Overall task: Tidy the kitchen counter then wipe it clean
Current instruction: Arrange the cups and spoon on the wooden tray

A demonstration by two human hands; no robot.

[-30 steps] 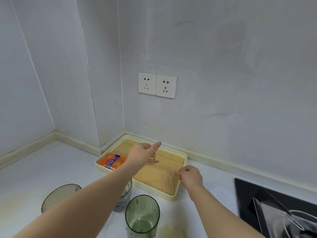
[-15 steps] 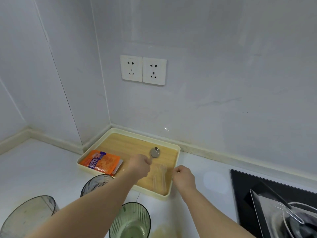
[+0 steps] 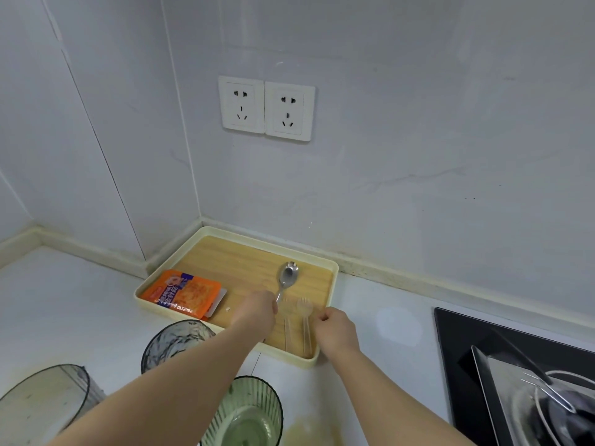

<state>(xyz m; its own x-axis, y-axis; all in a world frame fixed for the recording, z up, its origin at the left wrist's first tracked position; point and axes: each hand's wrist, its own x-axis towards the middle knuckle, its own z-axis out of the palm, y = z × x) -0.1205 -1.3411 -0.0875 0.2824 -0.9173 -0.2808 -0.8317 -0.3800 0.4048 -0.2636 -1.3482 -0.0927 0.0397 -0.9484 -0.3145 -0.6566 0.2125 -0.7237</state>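
head cam, looks down, near counter [image 3: 80, 304]

Left hand [image 3: 256, 312] grips spoon [image 3: 287, 276] handle; right hand [image 3: 336, 329] curled, forearms extended.

- The tray [image 3: 335, 268] sits on the counter [image 3: 74, 304], against the corner walls.
- In it, the spoon [image 3: 287, 275] reaches away from the left hand [image 3: 257, 312]; the forks [image 3: 305, 320] lie between that and the right hand [image 3: 335, 329]; the packet [image 3: 182, 292] lies left of both.
- The hob [image 3: 450, 342] lies right of the hands.
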